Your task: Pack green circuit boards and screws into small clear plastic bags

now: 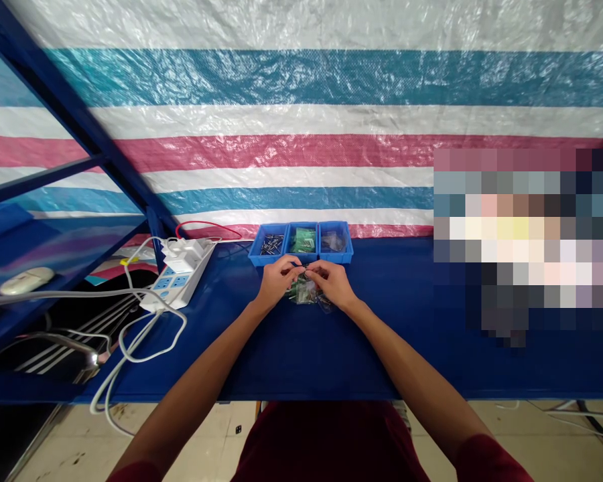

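My left hand [280, 280] and my right hand [330, 280] meet over the blue table, thumbs and forefingers pinched closely together. What sits between the fingertips is too small to make out. Just beneath them lies a small pile of clear plastic bags [306, 292] with green and dark bits in it, partly hidden by my hands. Behind are three blue bins side by side. The left bin [252, 255] has loose dark metal pins [271, 245], the middle bin [301, 257] has green packets [303, 239], and the right bin [338, 258] has clear bags [332, 242].
To the left, a white power strip [185, 278] with plugged-in adapters and looping white cables [125, 341] lies on the table [301, 361]. A white mouse [27, 281] rests on a blue shelf. Striped sheeting [301, 120] hangs behind. The right side is blurred out.
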Demonstrator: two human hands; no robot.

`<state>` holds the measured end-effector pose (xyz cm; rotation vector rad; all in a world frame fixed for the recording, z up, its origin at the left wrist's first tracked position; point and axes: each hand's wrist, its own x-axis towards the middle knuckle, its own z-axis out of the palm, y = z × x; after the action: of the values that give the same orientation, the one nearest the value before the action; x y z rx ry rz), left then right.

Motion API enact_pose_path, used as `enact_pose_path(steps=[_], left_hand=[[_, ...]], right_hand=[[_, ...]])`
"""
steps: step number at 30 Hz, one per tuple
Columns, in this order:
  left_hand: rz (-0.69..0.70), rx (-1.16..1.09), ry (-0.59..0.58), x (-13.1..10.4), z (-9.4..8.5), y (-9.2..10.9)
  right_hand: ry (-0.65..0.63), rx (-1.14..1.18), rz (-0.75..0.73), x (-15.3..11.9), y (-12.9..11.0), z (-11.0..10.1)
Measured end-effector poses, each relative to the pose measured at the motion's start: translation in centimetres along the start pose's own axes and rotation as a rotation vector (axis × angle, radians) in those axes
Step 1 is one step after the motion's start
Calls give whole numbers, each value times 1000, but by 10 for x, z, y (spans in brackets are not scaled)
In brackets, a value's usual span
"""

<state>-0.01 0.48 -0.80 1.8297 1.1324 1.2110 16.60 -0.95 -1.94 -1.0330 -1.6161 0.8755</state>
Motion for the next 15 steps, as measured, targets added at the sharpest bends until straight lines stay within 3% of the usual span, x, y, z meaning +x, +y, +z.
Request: enact_pose_path(steps=[6, 15], left_hand=[[40, -64, -46, 0, 2, 0], [78, 108, 29, 0, 3, 0]], right_hand=[[49, -56, 3, 1, 3, -1], [58, -211, -31, 0, 2, -2]])
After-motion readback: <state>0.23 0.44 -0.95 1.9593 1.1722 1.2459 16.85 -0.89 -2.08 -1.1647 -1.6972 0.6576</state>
